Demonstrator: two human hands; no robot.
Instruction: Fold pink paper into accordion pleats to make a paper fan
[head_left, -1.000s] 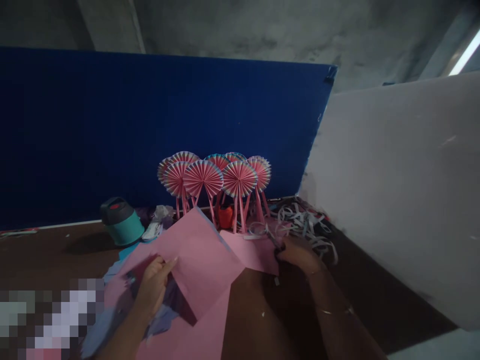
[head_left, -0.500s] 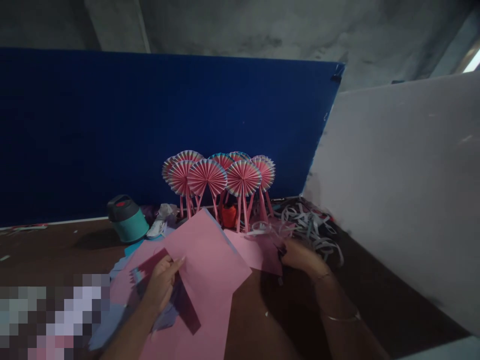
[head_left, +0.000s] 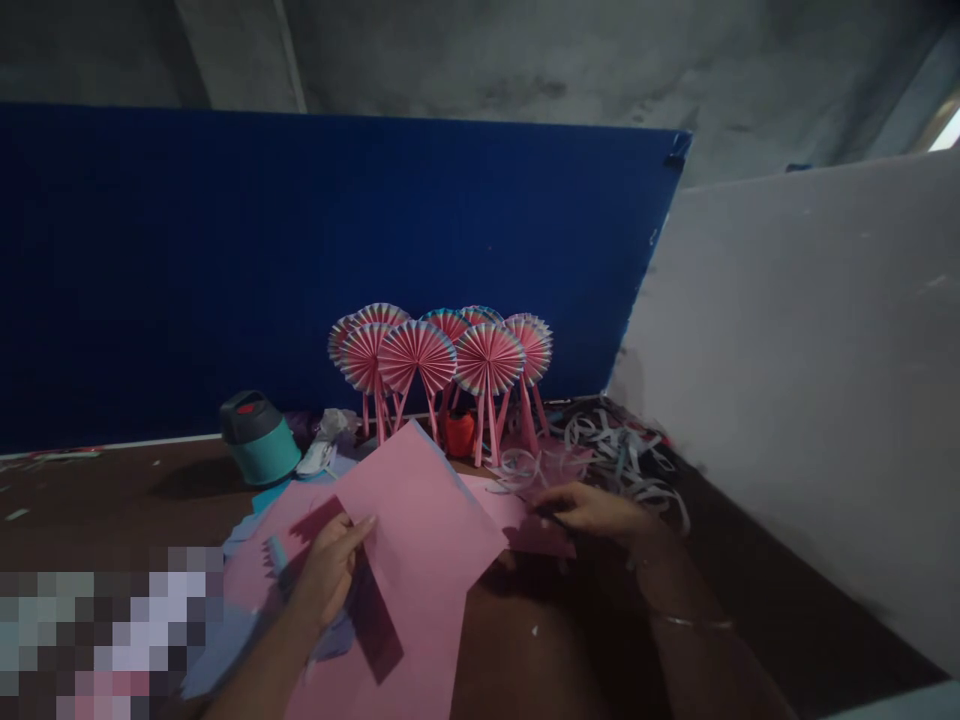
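In front of the pleated fans (head_left: 417, 358), a pink sheet (head_left: 427, 530) is being gripped at its left edge by the left hand (head_left: 331, 565); a dark, indistinct tool (head_left: 553, 518) is being held by the right hand (head_left: 592, 509).

Prob. a small craft workshop, conc. bldg: bare concrete (head_left: 480, 55) above, blue panel (head_left: 487, 220) at far side, white panel (head_left: 810, 380) on R. Pleated paper fans (head_left: 488, 358) stand far ctr, w/ pink paper (head_left: 420, 520) near & cut strips (head_left: 622, 450) heaped far R.
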